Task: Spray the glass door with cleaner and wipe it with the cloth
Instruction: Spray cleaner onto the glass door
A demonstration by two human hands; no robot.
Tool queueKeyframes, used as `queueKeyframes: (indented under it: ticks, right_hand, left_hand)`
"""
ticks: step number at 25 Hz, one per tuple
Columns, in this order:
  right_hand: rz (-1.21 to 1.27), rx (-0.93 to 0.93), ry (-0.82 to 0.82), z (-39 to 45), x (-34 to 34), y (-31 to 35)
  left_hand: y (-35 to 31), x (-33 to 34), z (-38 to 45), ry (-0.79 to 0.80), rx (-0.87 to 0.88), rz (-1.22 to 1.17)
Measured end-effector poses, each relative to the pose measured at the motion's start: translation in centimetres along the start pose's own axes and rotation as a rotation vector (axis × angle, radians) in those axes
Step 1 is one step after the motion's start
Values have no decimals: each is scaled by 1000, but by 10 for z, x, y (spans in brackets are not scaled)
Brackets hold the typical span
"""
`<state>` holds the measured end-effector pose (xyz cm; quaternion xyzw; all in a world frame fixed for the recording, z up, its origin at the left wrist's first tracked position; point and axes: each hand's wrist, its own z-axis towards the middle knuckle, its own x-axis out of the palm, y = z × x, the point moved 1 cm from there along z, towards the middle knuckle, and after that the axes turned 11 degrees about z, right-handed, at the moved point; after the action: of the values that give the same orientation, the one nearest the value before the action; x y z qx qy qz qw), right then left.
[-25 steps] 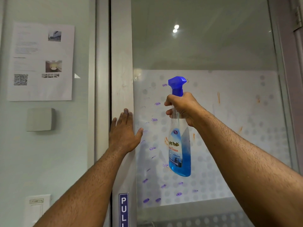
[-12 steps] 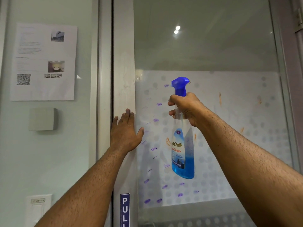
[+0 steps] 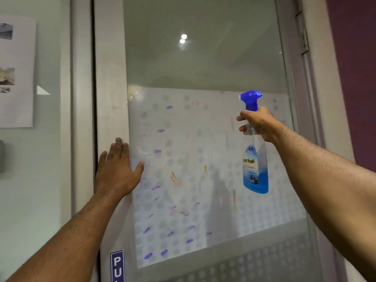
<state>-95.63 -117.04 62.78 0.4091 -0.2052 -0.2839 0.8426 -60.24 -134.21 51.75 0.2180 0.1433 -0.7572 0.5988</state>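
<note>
Both forearms reached up from the bottom corners, cut off by the lower edge. The left hand (image 3: 117,169) lay flat, fingers (image 3: 120,147) straight and together, palm pressed on the door's pale frame (image 3: 109,78), thumb spread onto the edge of the glass (image 3: 203,64). The right hand (image 3: 258,123) was up near the right side of the pane, its fingers curled tight round the neck of the bottle (image 3: 255,169), just under the blue trigger head (image 3: 250,98). The nozzle pointed left across the pane. The bottle hung upright, blue cleaner filling its lower part; the label was too blurred to read.

Between the two hands the frosted, dotted band (image 3: 193,159) stood unobstructed, a wide stretch of it. Purple smears (image 3: 156,151) ran down its left half, orange streaks (image 3: 174,178) sat nearer the middle and right. Whether the bottle touched the glass could not be told.

Low on the frame a blue sign (image 3: 117,265) was cut off at the bottom edge, showing only "PU". Above the band the glass was clear, with two bright ceiling lights (image 3: 183,38) reflected. On the right a hinge (image 3: 304,43) sat on the jamb, purple wall (image 3: 358,78) beyond. To the left a paper notice (image 3: 18,78) hung on the wall, half out of view, print unreadable. No cloth showed.
</note>
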Motion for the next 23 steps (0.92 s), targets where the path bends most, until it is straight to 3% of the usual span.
queueKeyframes:
  ticks: [13,19,23]
  right_hand:
    - [-92,67,-297,29,-110,-47]
    - [-211,115,-324,16,-124,-86]
    - [-280,80,-199,3,-83,-89]
  left_hand:
    - [3,11,1,-24,-3,6]
    - [3,13,3,-33,26,26]
    - [1,10,1,-14,19,5]
